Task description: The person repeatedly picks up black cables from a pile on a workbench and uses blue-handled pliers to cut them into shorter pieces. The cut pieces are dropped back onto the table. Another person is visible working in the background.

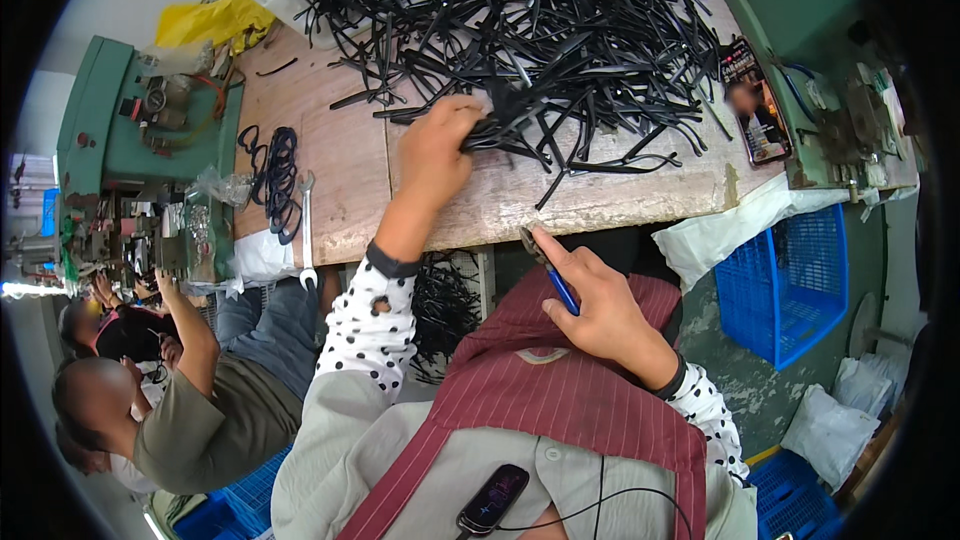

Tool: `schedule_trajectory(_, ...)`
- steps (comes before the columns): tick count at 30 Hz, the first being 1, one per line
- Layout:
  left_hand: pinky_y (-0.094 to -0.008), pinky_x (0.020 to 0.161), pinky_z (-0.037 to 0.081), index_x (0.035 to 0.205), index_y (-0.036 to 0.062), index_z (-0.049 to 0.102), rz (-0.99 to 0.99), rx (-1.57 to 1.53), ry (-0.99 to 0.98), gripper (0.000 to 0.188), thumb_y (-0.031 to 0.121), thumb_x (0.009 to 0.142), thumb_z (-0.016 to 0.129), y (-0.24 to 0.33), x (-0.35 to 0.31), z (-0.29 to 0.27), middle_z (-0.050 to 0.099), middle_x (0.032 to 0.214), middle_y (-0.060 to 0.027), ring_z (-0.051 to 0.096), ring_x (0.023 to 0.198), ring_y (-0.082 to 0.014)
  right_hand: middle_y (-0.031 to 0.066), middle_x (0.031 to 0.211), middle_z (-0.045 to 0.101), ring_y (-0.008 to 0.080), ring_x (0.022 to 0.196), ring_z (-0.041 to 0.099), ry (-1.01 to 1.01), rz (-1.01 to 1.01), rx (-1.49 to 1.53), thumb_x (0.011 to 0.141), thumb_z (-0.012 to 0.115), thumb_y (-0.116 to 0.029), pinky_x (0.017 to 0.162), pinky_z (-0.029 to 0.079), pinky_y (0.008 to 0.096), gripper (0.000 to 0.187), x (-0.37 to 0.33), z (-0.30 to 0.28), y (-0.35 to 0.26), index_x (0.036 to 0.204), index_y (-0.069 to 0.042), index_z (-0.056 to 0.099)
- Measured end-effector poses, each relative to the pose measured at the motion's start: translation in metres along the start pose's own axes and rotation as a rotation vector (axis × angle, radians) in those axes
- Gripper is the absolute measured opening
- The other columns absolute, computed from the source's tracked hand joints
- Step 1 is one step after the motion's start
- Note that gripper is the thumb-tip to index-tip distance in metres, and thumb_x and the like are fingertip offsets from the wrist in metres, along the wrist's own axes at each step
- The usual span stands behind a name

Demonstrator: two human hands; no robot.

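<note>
L hand (pixel 435 155) is at the near-left edge of a big heap of black eyeglass temples (pixel 560 60), fingers curled & closed on some of them; fingertips partly blurred, so can't tell how many. Heap covers the far/center part of the wooden tabletop (pixel 335 155), w/ loose pcs spread toward the near edge.

R hand (pixel 600 305) grips blue-handled pliers (pixel 563 292) just off the tabletop's near edge, above the maroon striped apron (pixel 570 400); index finger extends along the tool toward its dark head, thumb by the handle. Can't tell if the jaws are apart.

L side of tabletop: row of dark loops (pixel 278 175) w/ a metal wrench (pixel 307 210) just to their right, its lower end at the near edge. Yellow plastic bag (pixel 215 22) farther back. R side: smartphone (pixel 762 125), screen lit, leaning nr green machinery.

Below R: blue plastic basket (pixel 750 312) beside a white sheet (pixel 700 245) hanging off the edge. Far L: seated co-worker (pixel 235 415) nr a green machine (pixel 95 125).
</note>
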State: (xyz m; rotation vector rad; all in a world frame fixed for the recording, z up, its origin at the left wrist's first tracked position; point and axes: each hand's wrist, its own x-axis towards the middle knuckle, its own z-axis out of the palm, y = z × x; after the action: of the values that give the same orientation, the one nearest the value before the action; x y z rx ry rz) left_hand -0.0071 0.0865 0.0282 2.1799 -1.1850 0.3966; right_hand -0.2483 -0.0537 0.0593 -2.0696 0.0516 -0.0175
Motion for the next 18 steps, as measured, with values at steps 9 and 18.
schedule_trajectory(9,-0.0383,0.067,0.052,0.095,0.0171,0.070,0.105,0.067,-0.196,0.040,-0.007,0.063,0.067,-0.008,0.007,0.006,0.060,0.114,-0.0001,0.065,0.083,-0.0280,0.0125,0.084,0.051,0.0292,0.074,0.054,-0.031,0.015,-0.009,0.075,0.071,-0.007,0.073,0.048,0.0367,0.084,0.001,0.004,-0.003,0.151,-0.018,0.037)
schedule_trajectory(18,-0.0373,0.076,0.052,0.094,0.0164,0.070,0.176,0.186,-0.282,0.035,-0.006,0.069,0.063,-0.021,0.018,0.005,0.060,0.118,-0.0004,0.065,0.092,-0.0259,0.0128,0.084,0.050,0.0288,0.074,0.055,-0.045,0.017,-0.038,0.074,0.071,-0.006,0.074,0.048,0.0358,0.083,0.002,0.013,0.000,0.149,-0.016,0.039)
